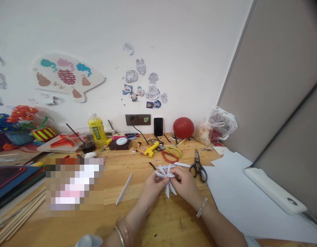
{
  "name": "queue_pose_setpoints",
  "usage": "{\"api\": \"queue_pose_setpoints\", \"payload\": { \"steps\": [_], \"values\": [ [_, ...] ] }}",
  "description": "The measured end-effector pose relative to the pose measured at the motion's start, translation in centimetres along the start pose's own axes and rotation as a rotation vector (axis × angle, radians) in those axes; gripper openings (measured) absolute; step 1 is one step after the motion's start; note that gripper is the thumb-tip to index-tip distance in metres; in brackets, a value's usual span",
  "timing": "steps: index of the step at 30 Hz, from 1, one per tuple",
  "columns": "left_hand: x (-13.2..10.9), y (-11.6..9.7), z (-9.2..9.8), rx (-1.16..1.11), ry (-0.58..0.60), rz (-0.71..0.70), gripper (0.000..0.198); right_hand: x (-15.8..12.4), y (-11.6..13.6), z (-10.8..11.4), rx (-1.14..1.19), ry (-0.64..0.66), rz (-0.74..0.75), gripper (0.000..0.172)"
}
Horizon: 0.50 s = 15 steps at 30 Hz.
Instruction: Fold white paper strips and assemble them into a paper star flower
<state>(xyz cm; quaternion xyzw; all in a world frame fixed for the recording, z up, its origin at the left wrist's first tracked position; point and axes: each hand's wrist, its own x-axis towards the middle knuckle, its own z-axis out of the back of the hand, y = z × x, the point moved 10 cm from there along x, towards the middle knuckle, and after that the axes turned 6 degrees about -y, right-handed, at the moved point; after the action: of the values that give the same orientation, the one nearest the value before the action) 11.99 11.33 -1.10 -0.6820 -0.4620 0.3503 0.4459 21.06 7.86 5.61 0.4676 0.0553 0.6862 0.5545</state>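
Both hands meet on a white paper star (166, 172), held above the table (153, 219) just left of the black scissors (198, 166). The left hand (155, 187) pinches it from the far side from the scissors. The right hand (185, 183) pinches it from the scissors' side. The fingers of both are closed on the folded points, though which points each finger grips is too small to tell.

The star looks to be made of several thin folded points fanned from 1 centre. Too hard a pinch would likely crease them, and too loose a grip could let them splay or slide apart.

1 loose folded strip (124, 188) lies well left of the scissors, where a forearm sweep could knock it away. The right hand is near the scissors, so a careless move that way could catch the handles. A glue gun (151, 149) lies beyond and left of the scissors.
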Motion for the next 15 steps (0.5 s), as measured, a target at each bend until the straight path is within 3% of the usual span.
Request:
{"api": "queue_pose_setpoints", "payload": {
  "steps": [4,15],
  "values": [
    [-0.1,-0.2,-0.1,0.034,0.006,-0.006,0.044,-0.1,1.1,-0.1,-0.097,0.035,0.138,0.019],
    [0.2,1.2,0.3,-0.048,-0.008,0.072,0.046,-0.6,1.6,-1.1,-0.353,0.041,0.339,0.019]
  ]
}}
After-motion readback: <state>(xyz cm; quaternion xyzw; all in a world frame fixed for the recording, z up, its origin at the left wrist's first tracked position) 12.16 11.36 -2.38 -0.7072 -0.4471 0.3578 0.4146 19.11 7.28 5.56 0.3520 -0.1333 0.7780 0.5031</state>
